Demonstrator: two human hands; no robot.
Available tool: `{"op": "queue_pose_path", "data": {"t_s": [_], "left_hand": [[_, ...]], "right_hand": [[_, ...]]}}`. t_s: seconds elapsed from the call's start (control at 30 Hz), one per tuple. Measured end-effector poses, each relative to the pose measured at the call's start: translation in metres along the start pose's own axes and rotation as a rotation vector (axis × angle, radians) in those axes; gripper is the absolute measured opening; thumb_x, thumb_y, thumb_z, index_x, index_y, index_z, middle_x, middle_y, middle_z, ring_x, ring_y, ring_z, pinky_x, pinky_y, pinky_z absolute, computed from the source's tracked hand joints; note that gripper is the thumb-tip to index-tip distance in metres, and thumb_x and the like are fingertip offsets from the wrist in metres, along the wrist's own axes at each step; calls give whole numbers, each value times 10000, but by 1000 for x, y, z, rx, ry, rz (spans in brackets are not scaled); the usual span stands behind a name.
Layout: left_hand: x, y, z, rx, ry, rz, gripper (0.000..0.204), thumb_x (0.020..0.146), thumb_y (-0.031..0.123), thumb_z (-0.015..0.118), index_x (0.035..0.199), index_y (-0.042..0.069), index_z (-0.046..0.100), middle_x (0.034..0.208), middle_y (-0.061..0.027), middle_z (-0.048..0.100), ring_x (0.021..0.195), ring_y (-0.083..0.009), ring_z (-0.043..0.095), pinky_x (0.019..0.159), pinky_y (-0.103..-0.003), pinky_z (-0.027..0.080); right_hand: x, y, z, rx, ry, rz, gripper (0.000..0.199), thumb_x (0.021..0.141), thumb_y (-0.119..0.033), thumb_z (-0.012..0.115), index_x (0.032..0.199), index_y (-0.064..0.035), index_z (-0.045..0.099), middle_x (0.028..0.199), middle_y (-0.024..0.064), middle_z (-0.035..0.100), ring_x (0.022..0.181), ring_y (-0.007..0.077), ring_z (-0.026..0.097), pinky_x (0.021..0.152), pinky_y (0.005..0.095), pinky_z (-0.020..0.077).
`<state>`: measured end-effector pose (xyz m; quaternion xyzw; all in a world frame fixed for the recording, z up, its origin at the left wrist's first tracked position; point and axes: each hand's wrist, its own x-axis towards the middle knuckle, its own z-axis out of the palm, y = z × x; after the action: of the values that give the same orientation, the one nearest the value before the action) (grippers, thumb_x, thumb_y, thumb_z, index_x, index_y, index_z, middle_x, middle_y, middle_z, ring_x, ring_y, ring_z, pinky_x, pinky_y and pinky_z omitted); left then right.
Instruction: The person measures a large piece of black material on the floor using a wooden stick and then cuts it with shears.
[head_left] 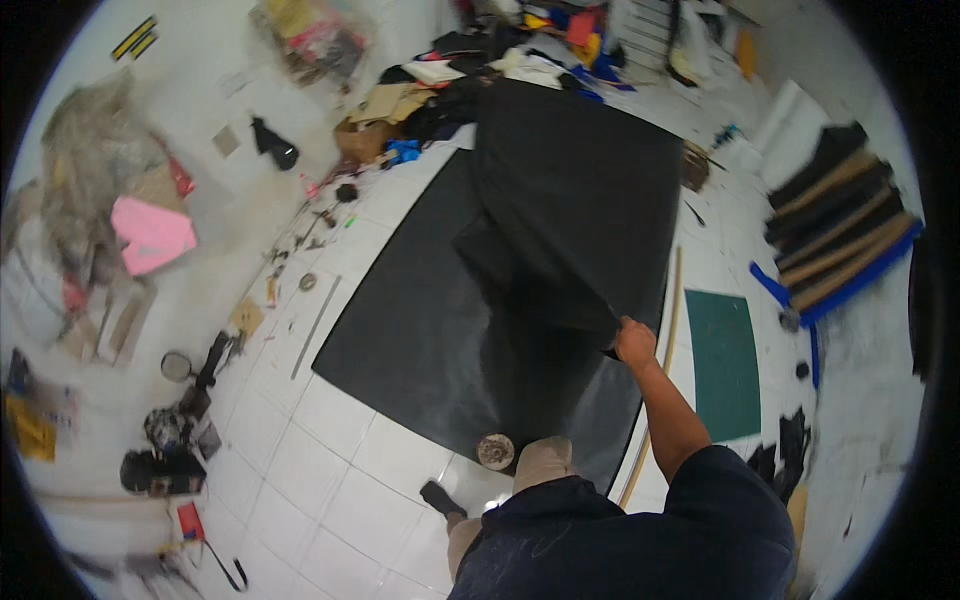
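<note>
Right hand (634,342) clamped on black sheeting (500,285): left side lies flat, right side rumpled, not yet flat; left hand unseen.

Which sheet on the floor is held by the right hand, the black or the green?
The large black sheet, gripped by the right hand; the smaller green sheet lies untouched.

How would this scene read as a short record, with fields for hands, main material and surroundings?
Right hand: gripping an edge of black sheeting
Left hand: not visible
Layers: one lies over another, upper one rumpled
Under sheeting: white tiled floor
Near edge: round object
Left side: thin grey strip
Right side: long stick, green mat
</note>
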<state>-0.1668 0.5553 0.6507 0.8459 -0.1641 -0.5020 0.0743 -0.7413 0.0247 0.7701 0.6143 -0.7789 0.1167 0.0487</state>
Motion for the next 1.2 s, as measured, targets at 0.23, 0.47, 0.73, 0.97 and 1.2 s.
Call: {"op": "queue_pose_path", "data": {"t_s": [0.23, 0.47, 0.73, 0.97, 1.2], "left_hand": [[169, 107, -332, 411, 661, 717, 225, 910, 203, 590, 992, -2, 634, 871, -166, 648, 854, -316, 638, 746, -442, 507], [184, 211, -293, 349, 262, 848, 301, 876, 206, 639, 1125, 39, 612, 854, -166, 676, 783, -293, 643, 724, -424, 508], [293, 133, -267, 891, -1029, 957, 283, 824, 180, 630, 1097, 114, 657, 840, -38, 693, 811, -215, 667, 871, -371, 528], [286, 184, -256, 856, -273, 404, 321, 833, 222, 676, 1130, 100, 670, 878, -102, 700, 733, -304, 668, 698, -443, 552], [307, 299, -216, 942, -136, 873, 368, 895, 368, 657, 1103, 64, 653, 965, -152, 686, 845, -295, 659, 820, -374, 540]], "right_hand": [[-132, -122, -55, 135, 22, 156, 203, 819, -140, 605, 999, -66, 664, 747, 206, 673, 716, 408, 666, 673, 524, 525], [-273, -203, -116, 117, -170, 285, 229, 828, -154, 640, 1045, -86, 672, 773, 190, 685, 714, 390, 672, 666, 495, 533], [-385, -247, -145, 266, -119, 314, 247, 829, -142, 645, 1069, -103, 687, 771, 180, 686, 685, 368, 673, 637, 468, 530], [-435, -199, -109, 137, -10, 501, 311, 774, -31, 630, 1076, -94, 671, 856, 178, 689, 741, 367, 666, 667, 457, 527], [-465, -112, 46, -15, -52, 569, 274, 841, -15, 578, 1102, -66, 646, 1067, 194, 654, 928, 382, 643, 758, 470, 526]]}}
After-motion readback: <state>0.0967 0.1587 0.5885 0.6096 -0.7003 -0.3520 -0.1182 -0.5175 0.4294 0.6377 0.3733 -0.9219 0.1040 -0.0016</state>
